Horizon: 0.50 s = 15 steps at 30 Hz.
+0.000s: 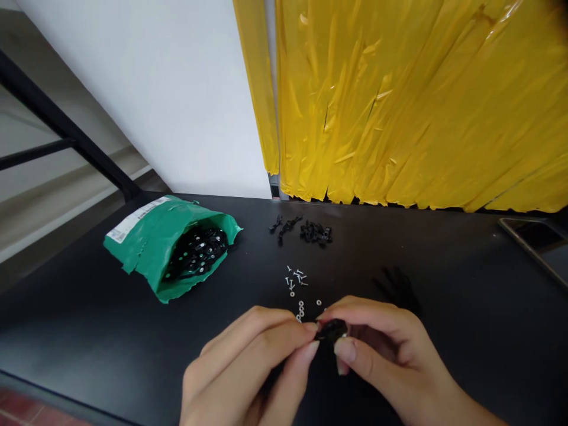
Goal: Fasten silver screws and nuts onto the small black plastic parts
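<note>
Between my two hands is a small black plastic part (pixel 333 329), held just above the table. My left hand (pixel 252 361) pinches its left end between thumb and fingertips. On the other side, my right hand (pixel 390 349) grips it with thumb and index finger, and a tiny bright spot shows by the thumb. Just beyond the fingers lie several small silver washers (pixel 301 307), partly hidden by my left hand. Farther back is a loose group of small screws (pixel 296 277). The part's exact kind is hard to make out.
A torn green bag (pixel 146 236) full of black parts (pixel 195 251) lies open on the left. Small black pieces (pixel 316 232) sit in clusters at the back of the black table (pixel 110 343). A framed flat object (pixel 536 242) lies at right, below yellow plastic sheeting (pixel 421 106).
</note>
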{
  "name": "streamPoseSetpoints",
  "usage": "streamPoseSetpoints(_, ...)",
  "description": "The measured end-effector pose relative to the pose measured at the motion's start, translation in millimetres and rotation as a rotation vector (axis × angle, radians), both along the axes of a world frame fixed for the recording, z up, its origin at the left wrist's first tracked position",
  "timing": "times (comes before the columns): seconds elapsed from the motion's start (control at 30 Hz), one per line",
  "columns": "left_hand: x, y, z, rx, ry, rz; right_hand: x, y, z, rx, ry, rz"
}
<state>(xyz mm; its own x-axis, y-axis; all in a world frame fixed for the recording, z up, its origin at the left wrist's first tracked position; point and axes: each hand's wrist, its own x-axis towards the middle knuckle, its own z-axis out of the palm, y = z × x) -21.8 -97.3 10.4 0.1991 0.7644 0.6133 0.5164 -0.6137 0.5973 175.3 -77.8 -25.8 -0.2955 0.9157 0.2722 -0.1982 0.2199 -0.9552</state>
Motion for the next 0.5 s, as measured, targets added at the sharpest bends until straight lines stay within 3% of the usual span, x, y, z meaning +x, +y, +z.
streamPoseSetpoints(0.2, -3.9, -0.7, -5.8, 0.060, -0.016, -0.012, -2.7, 0.0, -0.1, -0.299, 0.101, 0.104)
streamPoseSetpoints(0.3, -5.5, -1.8, -4.0, -0.015, 0.058, 0.013, -2.5, 0.5, 1.1, -0.350, 0.137, 0.144)
streamPoseSetpoints(0.5, -5.3, 6.1, -3.2, 0.001, 0.134, -0.058, -1.1, 1.0, -0.2, -0.422, 0.117, 0.178)
